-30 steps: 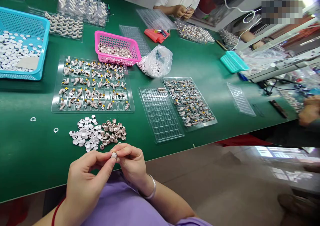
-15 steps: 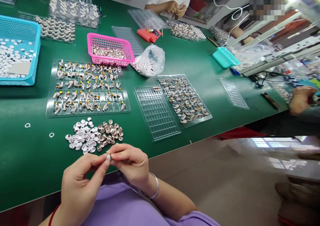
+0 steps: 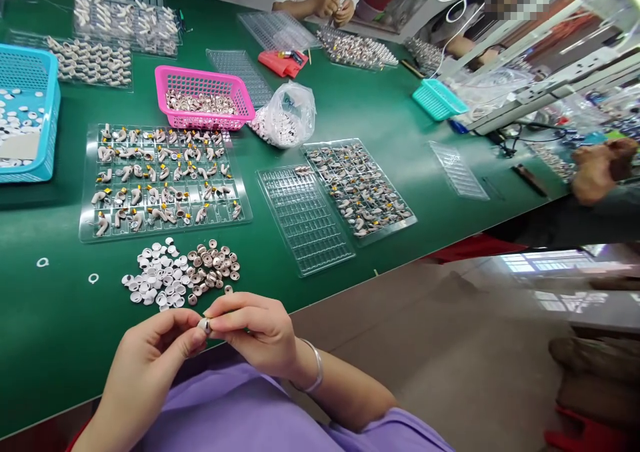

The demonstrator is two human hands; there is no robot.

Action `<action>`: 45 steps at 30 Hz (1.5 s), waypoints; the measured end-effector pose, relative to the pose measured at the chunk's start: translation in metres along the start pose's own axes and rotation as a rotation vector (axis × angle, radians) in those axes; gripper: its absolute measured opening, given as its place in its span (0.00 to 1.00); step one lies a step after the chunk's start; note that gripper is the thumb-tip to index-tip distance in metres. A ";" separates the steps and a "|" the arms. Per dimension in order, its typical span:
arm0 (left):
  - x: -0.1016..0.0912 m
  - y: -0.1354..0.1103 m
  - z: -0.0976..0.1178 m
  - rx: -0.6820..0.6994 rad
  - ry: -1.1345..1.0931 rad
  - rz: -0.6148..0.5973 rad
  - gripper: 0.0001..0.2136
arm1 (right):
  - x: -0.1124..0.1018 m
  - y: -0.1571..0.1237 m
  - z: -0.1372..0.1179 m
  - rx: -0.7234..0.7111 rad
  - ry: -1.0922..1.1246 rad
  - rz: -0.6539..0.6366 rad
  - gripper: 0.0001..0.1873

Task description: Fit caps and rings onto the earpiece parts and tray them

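A small round cap point(image 3: 205, 326), pale with a dark spot, is pinched between the fingertips of both hands at the table's near edge. My left hand point(image 3: 150, 349) grips it from the left with thumb and forefinger. My right hand point(image 3: 257, 332), with a silver bangle on the wrist, presses on it from the right; the fingers cover much of it. Just beyond lie a loose pile of white round caps point(image 3: 157, 275) and, touching it on the right, a pile of rose-gold caps point(image 3: 214, 265).
Behind the piles sits a clear tray point(image 3: 90, 229) of curved earbud-like parts, then a pink basket point(image 3: 245, 105) and a plastic bag point(image 3: 297, 109). A blue basket point(image 3: 53, 125) stands left. Two more trays, one ribbed point(image 3: 305, 225), one filled point(image 3: 360, 192), lie right. Other people's hands point(image 3: 333, 5) work beyond.
The view has shifted slightly, so the table's contents sit further left. Both hands still pinch the small cap, whose face with the dark spot is now turned more toward me.
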State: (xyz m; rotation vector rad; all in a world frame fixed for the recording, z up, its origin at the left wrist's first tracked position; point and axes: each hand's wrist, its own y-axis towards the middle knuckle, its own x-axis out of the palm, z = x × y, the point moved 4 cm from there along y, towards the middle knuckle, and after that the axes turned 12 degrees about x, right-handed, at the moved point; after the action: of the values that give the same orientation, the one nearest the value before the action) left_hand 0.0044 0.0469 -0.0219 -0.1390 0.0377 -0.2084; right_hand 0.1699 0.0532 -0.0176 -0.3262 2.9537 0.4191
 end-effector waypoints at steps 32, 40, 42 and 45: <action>0.016 -0.007 0.013 0.207 0.175 -0.084 0.11 | 0.004 -0.005 0.012 0.195 0.300 0.081 0.13; 0.015 -0.009 0.019 0.320 0.296 -0.053 0.08 | 0.005 -0.004 0.012 0.212 0.301 0.083 0.10; 0.015 -0.008 0.019 0.296 0.291 -0.067 0.08 | 0.005 -0.004 0.011 0.171 0.280 0.081 0.10; 0.015 -0.008 0.020 0.278 0.281 -0.078 0.10 | 0.004 -0.005 0.010 0.125 0.258 0.084 0.12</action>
State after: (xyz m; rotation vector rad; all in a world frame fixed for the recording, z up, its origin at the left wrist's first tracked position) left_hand 0.0188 0.0384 -0.0016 0.1674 0.2816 -0.3071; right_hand 0.1679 0.0503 -0.0288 -0.2599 3.2354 0.2143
